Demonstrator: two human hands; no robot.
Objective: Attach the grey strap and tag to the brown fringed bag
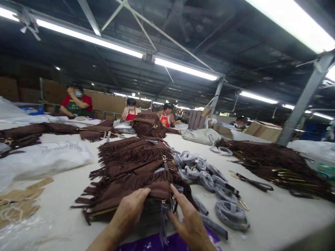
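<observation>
A stack of brown fringed suede bags lies in front of me on a white table. My left hand rests on the near edge of the nearest bag, fingers curled over its gold zipper edge. My right hand touches the same bag's right end beside the zipper pull, index finger stretched up. A grey wrapped strap hangs between my hands.
Coiled straps wrapped in grey film lie to the right of the stack. More fringed bags are piled at far right and at left. Plastic bags and cardboard tags lie left. Several people work at the far side.
</observation>
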